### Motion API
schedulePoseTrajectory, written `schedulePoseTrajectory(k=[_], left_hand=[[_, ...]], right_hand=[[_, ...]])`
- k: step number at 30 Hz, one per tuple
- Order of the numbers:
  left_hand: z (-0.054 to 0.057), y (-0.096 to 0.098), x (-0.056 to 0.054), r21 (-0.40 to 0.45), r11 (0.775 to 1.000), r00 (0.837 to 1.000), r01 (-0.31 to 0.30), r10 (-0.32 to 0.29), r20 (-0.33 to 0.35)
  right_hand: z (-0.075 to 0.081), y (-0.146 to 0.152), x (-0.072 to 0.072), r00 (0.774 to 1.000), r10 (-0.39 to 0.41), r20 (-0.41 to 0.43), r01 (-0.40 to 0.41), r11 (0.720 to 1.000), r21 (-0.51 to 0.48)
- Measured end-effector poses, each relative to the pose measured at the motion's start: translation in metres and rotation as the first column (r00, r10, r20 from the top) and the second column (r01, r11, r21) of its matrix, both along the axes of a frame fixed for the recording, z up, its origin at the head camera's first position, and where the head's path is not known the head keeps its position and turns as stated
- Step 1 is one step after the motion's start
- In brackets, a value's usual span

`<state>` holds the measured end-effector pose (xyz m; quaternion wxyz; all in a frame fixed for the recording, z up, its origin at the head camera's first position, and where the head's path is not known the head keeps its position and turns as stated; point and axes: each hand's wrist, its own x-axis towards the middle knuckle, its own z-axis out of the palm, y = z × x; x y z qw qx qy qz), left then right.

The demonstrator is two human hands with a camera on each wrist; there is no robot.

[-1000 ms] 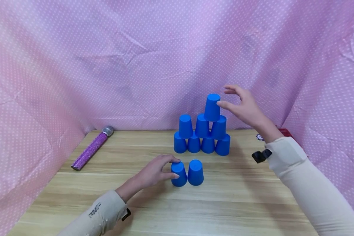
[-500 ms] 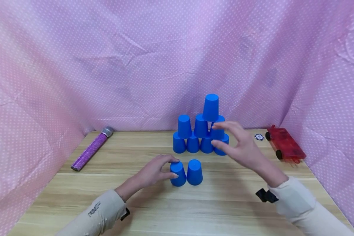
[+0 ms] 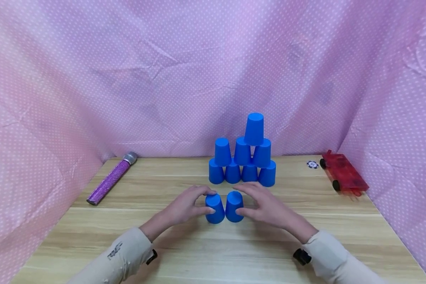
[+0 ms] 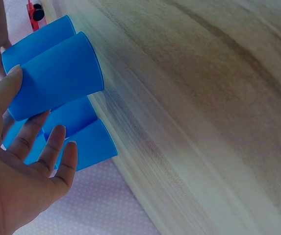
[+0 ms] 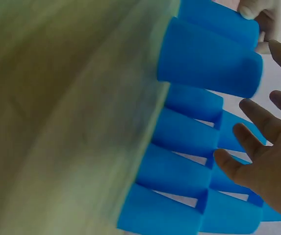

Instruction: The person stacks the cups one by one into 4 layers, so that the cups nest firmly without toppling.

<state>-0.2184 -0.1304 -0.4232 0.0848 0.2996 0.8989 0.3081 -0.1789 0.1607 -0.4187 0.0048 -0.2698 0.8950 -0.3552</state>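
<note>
Two blue cups stand upside down side by side at the middle of the table. My left hand (image 3: pixel 186 207) pinches the left cup (image 3: pixel 215 211), thumb on its near side and a finger at its top; the left wrist view shows the thumb against that cup (image 4: pixel 57 73). My right hand (image 3: pixel 268 207) surrounds the right cup (image 3: pixel 233 203) with spread fingers. In the right wrist view these fingers look apart from the right cup (image 5: pixel 209 56). Behind them rises a stack of upturned blue cups (image 3: pixel 242 152): several below, three above, and a single top cup (image 3: pixel 254 129) over the right pair.
A purple glitter microphone (image 3: pixel 110 179) lies on the left of the wooden table (image 3: pixel 184 252). At the right back are a poker chip (image 3: pixel 312 165) and a red toy car (image 3: pixel 344 173). Pink dotted cloth (image 3: pixel 213 71) hangs around the table.
My right hand has left the top cup of the stack and come down and toward me to the right front cup. My left hand has stayed at the left front cup.
</note>
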Motion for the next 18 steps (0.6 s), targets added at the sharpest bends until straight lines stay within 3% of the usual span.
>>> schedulePoseTrajectory(k=[8,18], left_hand=[[0.001,0.000,0.000,0.005,1.000,1.000,0.006,-0.006,-0.001],[0.001,0.000,0.001,0.007,1.000,1.000,0.007,-0.007,-0.003]], right_hand=[[-0.012,-0.007,-0.003,1.000,-0.010,-0.014,0.010,0.999,0.035],[-0.012,-0.008,-0.004,1.000,-0.023,0.002,0.023,0.999,0.047]])
